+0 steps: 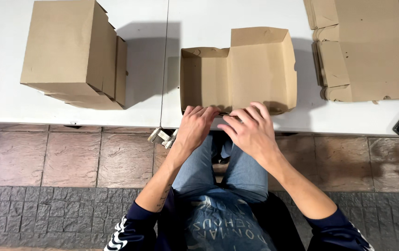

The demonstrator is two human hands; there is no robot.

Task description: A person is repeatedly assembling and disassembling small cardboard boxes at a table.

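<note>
Cardboard box (239, 74), half-folded, sits at the white surface's (4, 100) near edge; I see both hands, left (194, 128) and right (250, 130), pinching its front wall. Uneven pressure could crease that flap or nudge it off.

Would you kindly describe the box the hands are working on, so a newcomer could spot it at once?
On the white table, look at the near edge, in the middle. The open box sits there, with both hands on its front wall. Unlike the closed boxes at left and the flat sheets at right, it is half-folded and open-topped.
</note>
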